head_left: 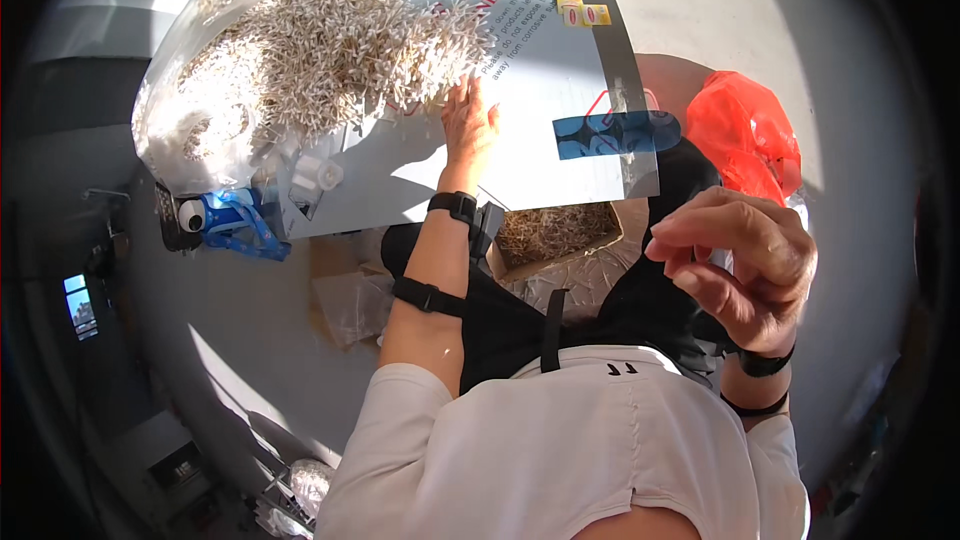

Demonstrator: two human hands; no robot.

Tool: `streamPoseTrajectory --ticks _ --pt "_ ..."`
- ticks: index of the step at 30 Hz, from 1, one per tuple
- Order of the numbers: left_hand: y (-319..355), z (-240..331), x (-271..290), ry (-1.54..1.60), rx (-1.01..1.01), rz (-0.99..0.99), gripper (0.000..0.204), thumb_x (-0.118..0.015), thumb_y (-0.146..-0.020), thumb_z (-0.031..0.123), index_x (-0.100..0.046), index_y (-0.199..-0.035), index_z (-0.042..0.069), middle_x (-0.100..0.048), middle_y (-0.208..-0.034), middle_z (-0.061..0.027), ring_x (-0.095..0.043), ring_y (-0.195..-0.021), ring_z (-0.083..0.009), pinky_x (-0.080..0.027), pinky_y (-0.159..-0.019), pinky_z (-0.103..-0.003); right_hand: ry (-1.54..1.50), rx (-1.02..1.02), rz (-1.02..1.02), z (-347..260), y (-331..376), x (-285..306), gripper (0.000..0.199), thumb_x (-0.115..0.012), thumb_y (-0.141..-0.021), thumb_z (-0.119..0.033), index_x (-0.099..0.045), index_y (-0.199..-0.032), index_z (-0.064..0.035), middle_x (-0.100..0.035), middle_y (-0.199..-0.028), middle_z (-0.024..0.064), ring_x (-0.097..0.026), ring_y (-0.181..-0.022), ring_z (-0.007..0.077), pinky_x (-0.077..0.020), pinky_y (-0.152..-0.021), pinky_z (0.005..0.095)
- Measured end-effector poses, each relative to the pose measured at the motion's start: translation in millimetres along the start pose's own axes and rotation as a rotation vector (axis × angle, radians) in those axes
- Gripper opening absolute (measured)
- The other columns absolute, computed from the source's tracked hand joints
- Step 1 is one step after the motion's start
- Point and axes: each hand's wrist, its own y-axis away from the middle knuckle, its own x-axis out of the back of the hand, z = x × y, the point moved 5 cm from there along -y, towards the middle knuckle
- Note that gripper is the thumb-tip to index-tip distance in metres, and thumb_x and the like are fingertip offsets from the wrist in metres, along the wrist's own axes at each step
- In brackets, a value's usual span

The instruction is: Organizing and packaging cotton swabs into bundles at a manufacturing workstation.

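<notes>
A large heap of small white stick-like pieces (330,60) spills from a clear plastic bag (165,155) across the left part of a grey-white printed board (530,150). My left hand (468,130) reaches to the heap's right edge, its fingers stretched out and the thumb apart. Some pieces touch the fingertips. Over at the right, my right hand (750,260) is raised above my lap, clear of the board. Its fingers curl toward the thumb in a loose pinch; anything small between the tips cannot be made out.
An open cardboard box (555,240) of brownish bits sits below the board's near edge. A red plastic bag (745,135) lies to the right. The board bears a blue strip (610,135), small yellow packs (583,12) and a white roll (318,175). A blue strap (250,235) hangs left.
</notes>
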Motion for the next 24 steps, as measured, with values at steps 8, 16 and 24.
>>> streamPoseTrajectory --ticks 8,16,24 --pt "12 8 45 0.283 -0.015 0.198 0.015 -0.063 -0.079 -0.001 -0.060 -0.093 0.004 -0.065 -0.088 -0.0159 -0.063 -0.087 -0.0364 -0.052 -0.074 -0.042 -0.234 -0.665 -0.096 178 28 -48 0.005 -0.067 -0.088 -0.002 -0.065 -0.090 0.0025 -0.062 -0.074 -0.0007 -0.054 -0.067 0.0039 -0.0443 -0.060 0.0196" --pt "1 -53 105 0.487 0.279 0.307 0.005 -0.064 -0.086 0.003 -0.062 -0.084 -0.001 -0.061 -0.073 -0.0076 -0.060 -0.065 -0.0160 -0.048 -0.062 -0.029 -0.092 -0.662 -0.146 224 21 -73 0.015 -0.071 -0.086 -0.011 -0.063 -0.080 0.0011 -0.057 -0.066 -0.0007 -0.049 -0.061 0.0054 -0.0402 -0.054 0.0234" --pt "-77 -243 190 -0.163 0.652 -0.071 0.009 -0.073 -0.076 0.013 -0.071 -0.074 0.005 -0.069 -0.071 -0.0152 -0.068 -0.067 -0.0267 -0.052 -0.065 -0.037 -0.229 -0.791 -0.105 224 17 -63 0.009 -0.066 -0.091 -0.006 -0.063 -0.085 -0.0009 -0.062 -0.073 -0.0005 -0.056 -0.066 0.0038 -0.0461 -0.058 0.0190"
